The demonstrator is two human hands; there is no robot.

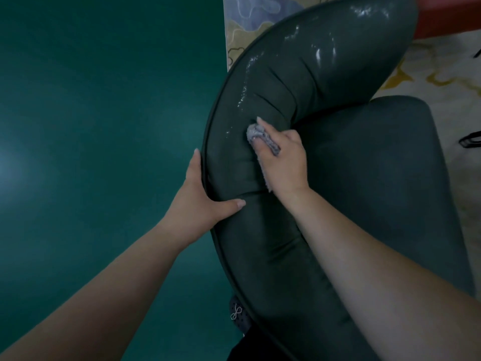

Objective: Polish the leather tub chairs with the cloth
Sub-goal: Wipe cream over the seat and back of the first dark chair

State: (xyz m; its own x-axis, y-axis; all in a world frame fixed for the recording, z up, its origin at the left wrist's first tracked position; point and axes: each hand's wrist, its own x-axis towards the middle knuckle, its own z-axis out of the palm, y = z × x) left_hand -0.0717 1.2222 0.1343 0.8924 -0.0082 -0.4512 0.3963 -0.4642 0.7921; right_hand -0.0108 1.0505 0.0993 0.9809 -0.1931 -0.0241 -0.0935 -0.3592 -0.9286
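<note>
You see one dark chair (325, 74) and one grey cloth (256, 132). Your right hand (282, 160) curls its fingers around the cloth. Your left hand (200, 199) grips the chair's edge.

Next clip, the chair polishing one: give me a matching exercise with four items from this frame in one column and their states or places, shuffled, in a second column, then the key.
Column 1
1. left hand
2. right hand
3. cloth
4. seat cushion

Column 2
A. bunched up, pressed against the padded backrest
B. grips the chair's piped outer edge, thumb on top
C. lies to the right of the backrest, untouched
D. holds the grey rag on the backrest

Pairs: 1-B, 2-D, 3-A, 4-C
</note>
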